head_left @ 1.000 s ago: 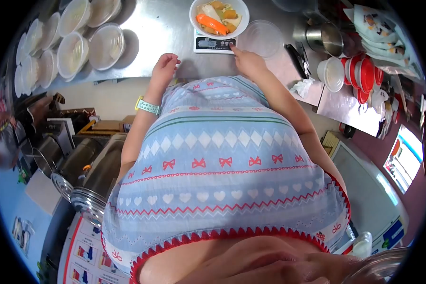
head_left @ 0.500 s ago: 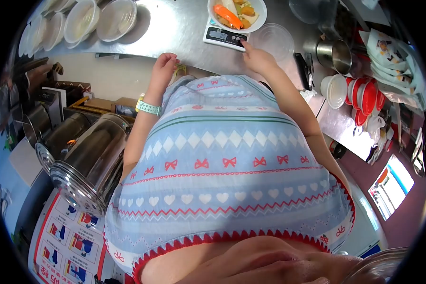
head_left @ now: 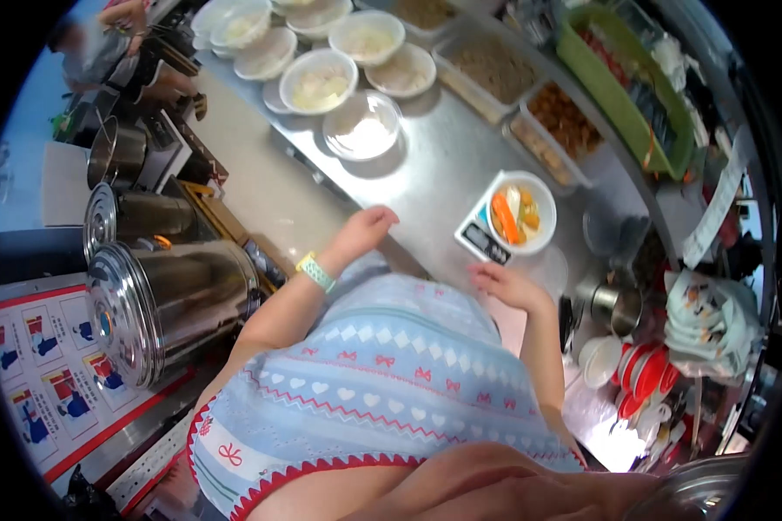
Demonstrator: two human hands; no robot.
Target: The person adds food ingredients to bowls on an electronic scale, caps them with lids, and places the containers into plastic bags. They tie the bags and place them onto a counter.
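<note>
A white bowl (head_left: 546,214) with orange carrot and pale and yellow chunks sits on a small digital kitchen scale (head_left: 474,222) on the steel counter. Just in front of the scale's display is my right hand (head_left: 511,286), fingers apart and holding nothing. My left hand (head_left: 361,234), with a green-banded watch (head_left: 317,271) on the wrist, hovers by the counter's front edge. Its fingers are loosely bent with nothing in them. A clear round lid (head_left: 549,269) lies beside the scale, near my right hand.
Several white bowls (head_left: 320,82) with pale food stand along the counter (head_left: 426,178). Food containers (head_left: 560,122) and a green basket (head_left: 621,95) line its back. A metal pot (head_left: 615,304) and red lids (head_left: 643,378) are to the right. Tall steel pots (head_left: 182,304) stand left; a person (head_left: 117,52) is beyond.
My view has swung left, bringing in more bowls, the food containers and a person. My right hand has drawn back from the scale's buttons. My left hand stays near the counter edge.
</note>
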